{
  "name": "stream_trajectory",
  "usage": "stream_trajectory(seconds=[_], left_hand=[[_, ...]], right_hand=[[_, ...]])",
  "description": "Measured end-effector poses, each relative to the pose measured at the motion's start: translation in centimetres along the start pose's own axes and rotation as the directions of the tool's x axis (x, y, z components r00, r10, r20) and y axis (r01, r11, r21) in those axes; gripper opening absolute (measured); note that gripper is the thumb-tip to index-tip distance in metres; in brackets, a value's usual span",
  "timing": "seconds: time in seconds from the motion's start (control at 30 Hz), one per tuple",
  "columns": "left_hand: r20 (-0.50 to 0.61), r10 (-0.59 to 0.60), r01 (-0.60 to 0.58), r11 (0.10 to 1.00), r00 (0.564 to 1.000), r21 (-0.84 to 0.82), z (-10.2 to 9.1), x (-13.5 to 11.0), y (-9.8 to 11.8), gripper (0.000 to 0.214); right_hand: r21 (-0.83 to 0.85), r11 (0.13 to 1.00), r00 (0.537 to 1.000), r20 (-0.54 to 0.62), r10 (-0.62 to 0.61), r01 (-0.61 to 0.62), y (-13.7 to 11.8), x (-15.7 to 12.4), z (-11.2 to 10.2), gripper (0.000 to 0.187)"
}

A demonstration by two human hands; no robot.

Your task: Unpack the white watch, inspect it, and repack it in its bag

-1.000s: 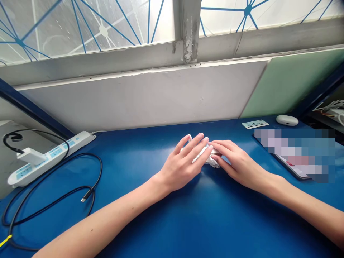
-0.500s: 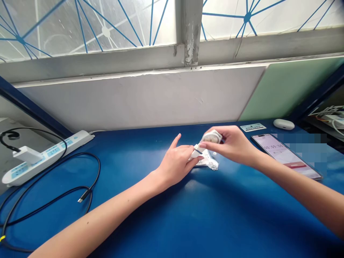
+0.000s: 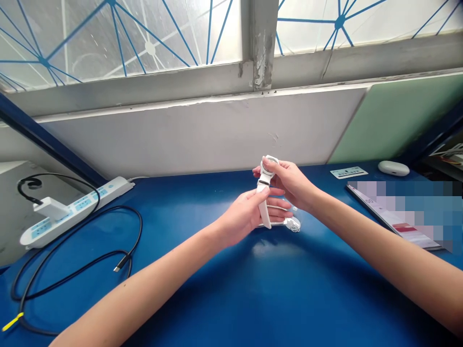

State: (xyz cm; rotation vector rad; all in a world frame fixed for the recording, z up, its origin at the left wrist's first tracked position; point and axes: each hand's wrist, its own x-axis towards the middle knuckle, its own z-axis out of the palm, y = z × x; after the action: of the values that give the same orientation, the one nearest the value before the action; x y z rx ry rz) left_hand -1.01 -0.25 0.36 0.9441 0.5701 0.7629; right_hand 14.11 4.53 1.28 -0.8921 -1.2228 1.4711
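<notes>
A white wristwatch point(image 3: 265, 207) is held up over the blue table between both hands, its strap hanging down. My right hand point(image 3: 289, 179) grips the round watch case at the top, thumb across its face. Lower down, my left hand point(image 3: 243, 214) pinches the strap under its thumb, the other fingers stretched out behind it. On the table just behind and below those fingers lies a small white item in clear wrapping point(image 3: 292, 224), partly hidden by the left hand.
At left a white power strip point(image 3: 77, 207) bears a white charger point(image 3: 52, 208) with a looped black cable point(image 3: 139, 226). At right lie a phone point(image 3: 401, 217), a card point(image 3: 349, 172) and a white earbud case point(image 3: 393, 167). A wall panel point(image 3: 202, 135) bounds the back of the table.
The watch has turned more upright, and its strap now hangs down. My right hand has moved left and up. My left hand has turned, its fingers now stretched behind the strap.
</notes>
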Motion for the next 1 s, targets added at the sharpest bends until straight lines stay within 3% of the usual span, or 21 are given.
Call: stream_trajectory(seconds=[0.1,0.2,0.4,0.47,0.57,0.8,1.0], left_hand=[[0.037,-0.063,0.066,0.995,0.997,-0.078,-0.2,0.1,-0.6,0.030],[0.028,-0.117,0.120,0.988,0.993,-0.100,-0.1,0.1,-1.2,0.027],[0.008,-0.163,0.163,0.980,0.987,-0.114,0.2,-0.2,-1.6,0.026],[-0.012,-0.171,0.169,0.980,0.985,-0.107,0.1,-0.2,-1.6,0.026],[-0.040,-0.181,0.176,0.979,0.983,-0.107,-0.1,0.0,-1.7,0.024],[-0.034,-0.163,0.159,0.982,0.986,-0.102,0.0,-0.1,-1.6,0.030],[-0.021,-0.175,0.174,0.984,0.984,-0.042,-0.1,0.0,-1.1,0.029]], right_hand=[[0.110,0.982,0.986,0.085,0.142,-0.151,0.2,-0.1,0.2,0.025],[0.190,0.950,0.959,0.187,0.211,-0.246,0.2,-0.1,0.2,0.029],[0.191,0.922,0.894,0.370,0.251,-0.338,0.4,0.2,-0.5,0.046],[0.207,0.917,0.882,0.409,0.235,-0.341,0.4,0.1,-0.6,0.041],[0.204,0.919,0.886,0.397,0.238,-0.338,0.6,0.1,-0.8,0.028],[0.186,0.907,0.899,0.309,0.312,-0.378,0.0,0.2,-1.1,0.028],[0.204,0.923,0.916,0.310,0.255,-0.326,-0.7,0.2,-1.2,0.033]])
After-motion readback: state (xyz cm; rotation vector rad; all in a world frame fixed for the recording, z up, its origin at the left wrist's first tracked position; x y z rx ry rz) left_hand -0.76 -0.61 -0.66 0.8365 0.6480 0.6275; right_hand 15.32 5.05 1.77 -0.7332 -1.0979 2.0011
